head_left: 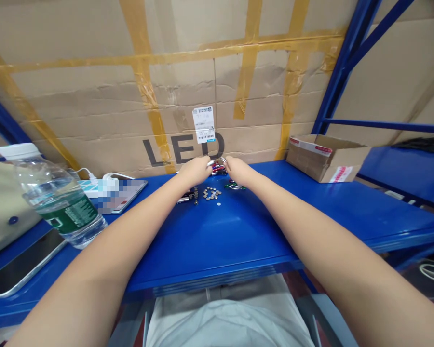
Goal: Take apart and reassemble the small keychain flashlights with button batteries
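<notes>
My left hand (196, 169) and my right hand (236, 170) meet far out over the blue shelf (238, 231), fingers pinched together on a small silver metal part (216, 162) held between them. Just below the hands lies a cluster of several small round silver button cells (211, 193). A few dark small cylinders (188, 197) lie left of the cluster. Red and green small items (231, 185) lie under my right hand, partly hidden.
A clear water bottle (56, 197) with a green label stands at the left. Behind it lie a white power strip (94, 185) and a tablet-like device (121, 195). An open small cardboard box (323, 156) sits at the right. A large taped carton marked LED (184, 96) forms the back wall.
</notes>
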A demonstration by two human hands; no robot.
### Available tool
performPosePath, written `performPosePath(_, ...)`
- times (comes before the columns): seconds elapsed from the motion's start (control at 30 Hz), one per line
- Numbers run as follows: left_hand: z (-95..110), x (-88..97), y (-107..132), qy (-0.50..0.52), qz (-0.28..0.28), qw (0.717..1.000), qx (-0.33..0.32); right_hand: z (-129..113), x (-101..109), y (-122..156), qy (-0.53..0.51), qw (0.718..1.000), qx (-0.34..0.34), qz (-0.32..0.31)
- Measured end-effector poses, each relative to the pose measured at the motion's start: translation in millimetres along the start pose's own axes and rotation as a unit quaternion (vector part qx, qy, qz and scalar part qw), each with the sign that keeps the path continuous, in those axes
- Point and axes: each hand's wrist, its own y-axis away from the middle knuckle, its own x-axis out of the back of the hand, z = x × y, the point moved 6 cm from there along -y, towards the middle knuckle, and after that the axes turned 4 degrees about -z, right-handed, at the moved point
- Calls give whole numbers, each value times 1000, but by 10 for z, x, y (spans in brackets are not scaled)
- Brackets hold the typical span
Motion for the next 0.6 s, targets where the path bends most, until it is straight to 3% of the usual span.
performPosePath(0.07,-115,61,-38,82,25,996,15,-23,-35,18,-1,1000,24,-19)
performPosePath(0.27,-149,27,-61,199,66,973,-100,-109,-106,26,-40,996,74,-19)
performPosePath(0.5,-241,-70,-25,177,10,982,-59,17,-11,-4,-30,997,77,14)
performPosePath(0.6,-301,-150,-10,181,-23,981,-61,93,9,18,19,995,94,-34)
